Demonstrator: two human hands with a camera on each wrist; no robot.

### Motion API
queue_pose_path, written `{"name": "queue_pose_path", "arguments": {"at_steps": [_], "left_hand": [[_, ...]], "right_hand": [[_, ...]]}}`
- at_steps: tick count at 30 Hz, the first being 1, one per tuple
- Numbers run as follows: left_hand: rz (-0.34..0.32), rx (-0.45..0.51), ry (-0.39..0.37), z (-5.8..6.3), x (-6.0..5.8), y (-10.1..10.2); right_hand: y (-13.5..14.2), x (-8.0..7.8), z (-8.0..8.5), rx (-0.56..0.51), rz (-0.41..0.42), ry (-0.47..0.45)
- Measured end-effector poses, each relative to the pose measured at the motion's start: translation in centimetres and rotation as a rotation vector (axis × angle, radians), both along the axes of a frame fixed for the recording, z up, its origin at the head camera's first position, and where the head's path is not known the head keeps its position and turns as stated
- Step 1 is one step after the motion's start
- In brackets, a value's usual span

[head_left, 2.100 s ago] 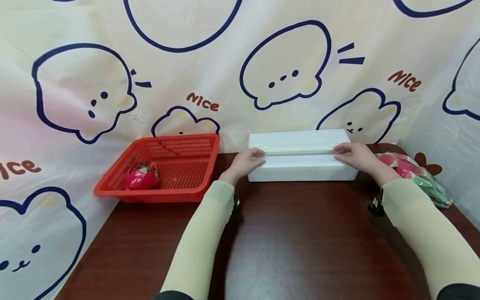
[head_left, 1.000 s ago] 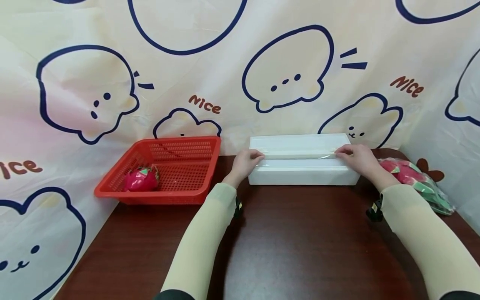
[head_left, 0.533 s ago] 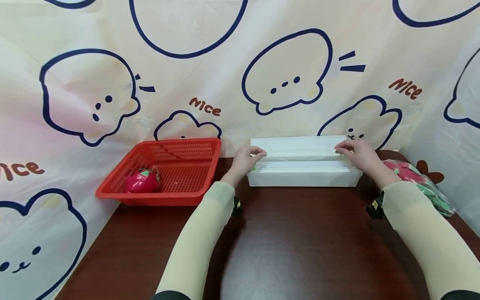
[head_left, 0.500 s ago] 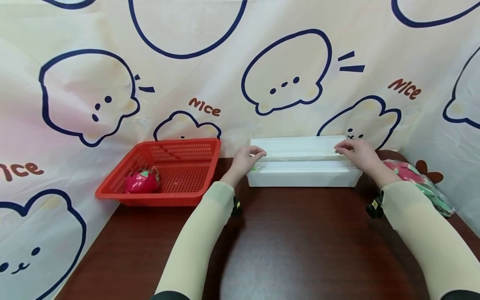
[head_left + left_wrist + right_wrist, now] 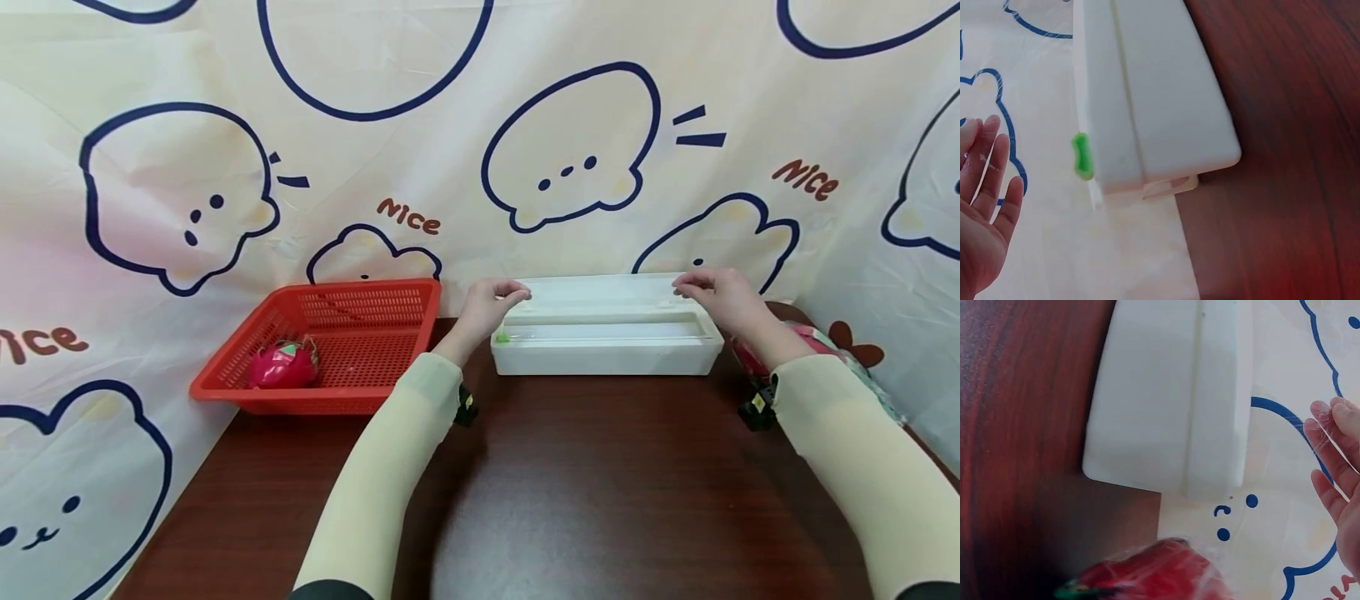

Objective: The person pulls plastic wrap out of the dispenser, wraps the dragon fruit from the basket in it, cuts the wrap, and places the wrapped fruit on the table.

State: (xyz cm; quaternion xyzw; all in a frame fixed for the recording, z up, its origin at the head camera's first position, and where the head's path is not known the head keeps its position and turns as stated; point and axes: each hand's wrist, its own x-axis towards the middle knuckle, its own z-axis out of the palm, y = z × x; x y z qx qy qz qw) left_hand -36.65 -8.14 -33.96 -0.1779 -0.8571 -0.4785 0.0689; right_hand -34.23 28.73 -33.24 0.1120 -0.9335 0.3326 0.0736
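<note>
A long white cling film dispenser (image 5: 607, 360) lies near the back of the table, its front recess showing a pale roll-like strip. A small green slider (image 5: 1083, 156) sits at its left end. My left hand (image 5: 483, 312) is raised above the left end, thumb and forefinger pinching clear cling film. At the other end my right hand (image 5: 726, 302) pinches the film the same way; crinkled cling film (image 5: 1322, 422) shows at its fingertips in the right wrist view. The sheet between the hands is nearly invisible against the white box.
To the left stands a red plastic basket (image 5: 360, 385) with a dragon fruit (image 5: 283, 364) in it. Beyond my right forearm lie film-wrapped dragon fruits (image 5: 1160, 572), partly hidden in the head view. A printed cloth hangs behind the dark wooden table (image 5: 600, 483).
Both hands first pinch the film at the dispenser, then rise up and back from it with the film. The dispenser's front recess and green slider come into view. The basket stays put.
</note>
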Motion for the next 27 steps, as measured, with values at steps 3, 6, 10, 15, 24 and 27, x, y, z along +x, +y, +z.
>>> {"name": "queue_pose_path", "arguments": {"at_steps": [3,6,10,15,24,27], "left_hand": [[0.011,0.011,-0.017,0.6,0.0,-0.2],[0.016,0.012,-0.042,1.2,0.1,-0.3],[0.007,0.000,-0.046,2.3,0.2,-0.3],[-0.011,-0.023,-0.022,3.6,0.2,-0.2],[-0.008,-0.061,-0.033,5.4,0.5,-0.3],[-0.018,-0.070,-0.011,6.0,0.4,-0.3]], "right_hand": [[0.1,0.2,0.5,0.025,0.005,0.055],[0.1,0.3,1.0,0.038,-0.001,0.081],[0.1,0.5,1.7,0.019,-0.016,0.069],[0.2,0.6,2.5,0.003,-0.034,0.099],[0.1,0.7,3.9,-0.003,-0.058,0.139],[0.1,0.7,4.5,0.002,-0.069,0.153]]}}
